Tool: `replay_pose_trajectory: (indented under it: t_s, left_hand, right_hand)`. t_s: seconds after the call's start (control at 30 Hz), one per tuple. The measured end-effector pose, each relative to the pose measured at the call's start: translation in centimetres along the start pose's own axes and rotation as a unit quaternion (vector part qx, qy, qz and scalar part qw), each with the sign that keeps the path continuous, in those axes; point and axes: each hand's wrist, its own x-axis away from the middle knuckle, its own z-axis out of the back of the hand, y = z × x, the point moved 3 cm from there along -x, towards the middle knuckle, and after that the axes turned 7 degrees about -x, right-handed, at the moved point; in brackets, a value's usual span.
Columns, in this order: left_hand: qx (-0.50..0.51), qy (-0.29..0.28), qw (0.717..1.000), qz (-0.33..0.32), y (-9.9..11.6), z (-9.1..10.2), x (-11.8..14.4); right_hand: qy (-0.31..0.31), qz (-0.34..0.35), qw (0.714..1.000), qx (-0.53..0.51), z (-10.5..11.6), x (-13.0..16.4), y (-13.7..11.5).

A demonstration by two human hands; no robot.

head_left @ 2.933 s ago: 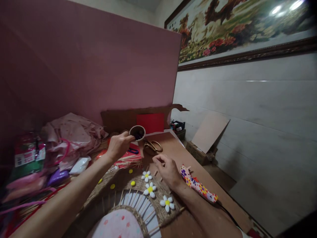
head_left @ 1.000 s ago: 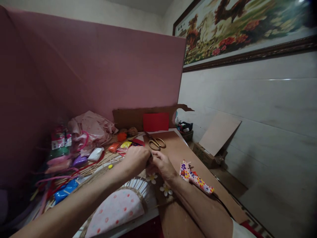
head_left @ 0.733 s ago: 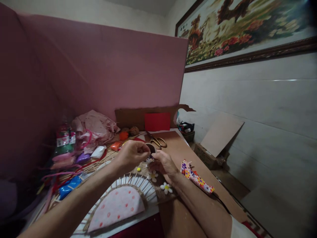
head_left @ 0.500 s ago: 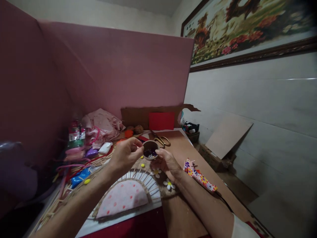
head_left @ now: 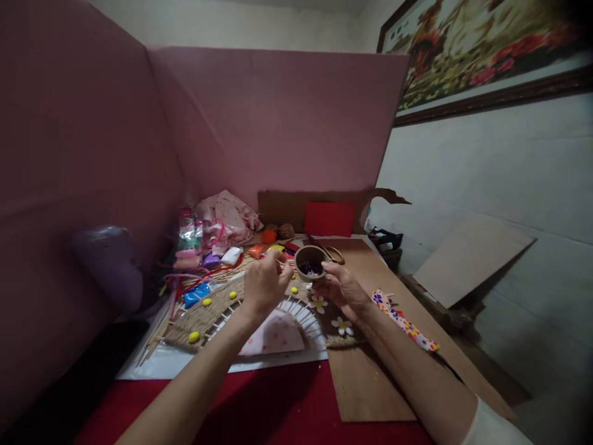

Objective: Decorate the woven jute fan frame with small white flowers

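My right hand (head_left: 341, 287) grips a small round bowl (head_left: 307, 252) by its side, thumb at the rim. The bowl tilts towards me, with small dark and shiny pieces at its bottom. Left of it, my left hand (head_left: 266, 281) is closed in a pinch, apart from the bowl; whatever lies between its fingertips is too small to tell. Beneath both hands lies a fan-shaped craft piece with a twine-covered band (head_left: 185, 324), thin sticks and a dotted pink half-round (head_left: 278, 334). Yellow ovals (head_left: 193, 337) and white flowers (head_left: 341, 326) with yellow centres sit on the band.
Scissors (head_left: 336, 254) lie behind the bowl. Coloured packets, including a blue one (head_left: 196, 295), and a pink cloth (head_left: 229, 216) are at the back left. A flower-patterned object (head_left: 407, 324) rests right of my forearm. A red card (head_left: 328, 219) stands at the back.
The view has swung left, so the table appears further right. My left fingertips, earlier at the bowl's rim, are now a little away from it. The right hand still holds the bowl.
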Motion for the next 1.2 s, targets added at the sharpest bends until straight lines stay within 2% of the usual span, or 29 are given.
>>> replay_pose_trajectory:
  t_s: [0.1, 0.17, 0.27, 0.37, 0.43, 0.57, 0.63, 0.73, 0.8, 0.83, 0.9, 0.97, 1.07, 1.2]
  left_hand:
    - [-0.011, 0.012, 0.999, -0.033, 0.1, 0.4, 0.1]
    - [0.016, 0.017, 0.999, -0.031, -0.2, 1.2, 0.5]
    - [0.036, -0.003, 0.999, -0.025, -0.6, 2.3, 1.2]
    - [0.028, -0.007, 0.998, -0.048, -0.2, 2.6, 2.0]
    - [0.010, 0.010, 0.998, -0.062, 0.3, 2.5, 2.4]
    - [-0.088, -0.001, 0.995, -0.054, 0.9, 2.4, 2.6]
    - [-0.090, 0.005, 0.995, -0.043, 1.1, 2.7, 2.6]
    - [-0.089, -0.020, 0.994, -0.066, 1.4, 3.1, 2.7]
    - [-0.060, -0.018, 0.995, -0.076, 1.6, 3.7, 2.8]
    - [-0.024, 0.000, 0.997, -0.068, 1.6, 4.1, 2.9]
    - [0.071, 0.040, 0.996, -0.040, 1.1, 4.9, 2.9]
    - [0.159, 0.053, 0.986, -0.004, 0.2, 5.1, 2.9]
    - [0.263, 0.016, 0.963, 0.060, -1.6, 4.2, 2.9]
    - [0.256, 0.002, 0.962, 0.094, -2.9, 2.8, 3.2]
  right_hand:
    - [-0.022, 0.001, 1.000, 0.019, -0.2, 0.2, 0.0]
    - [-0.021, 0.005, 1.000, 0.021, -0.2, 0.3, -0.1]
    - [-0.024, 0.003, 0.999, 0.038, -0.3, 0.5, -0.1]
    - [-0.038, 0.005, 0.996, 0.075, -0.8, 0.7, -0.1]
    - [-0.048, 0.011, 0.995, 0.091, -1.1, 1.0, 0.0]
    - [-0.053, 0.005, 0.993, 0.105, -1.5, 1.4, 0.2]
    - [-0.054, -0.008, 0.993, 0.103, -1.5, 1.5, 0.4]
    - [-0.068, -0.045, 0.993, 0.084, -1.6, 1.6, 0.8]
    - [-0.065, -0.069, 0.993, 0.072, -1.7, 1.6, 1.0]
    - [-0.058, -0.079, 0.993, 0.066, -1.7, 1.6, 1.0]
    - [-0.039, -0.099, 0.993, 0.049, -1.7, 1.7, 0.9]
    - [-0.024, -0.113, 0.993, 0.025, -1.8, 1.7, 0.7]
    - [-0.007, -0.107, 0.994, -0.009, -1.8, 1.6, 0.3]
    - [0.033, -0.102, 0.994, 0.010, -1.3, 1.2, 0.6]
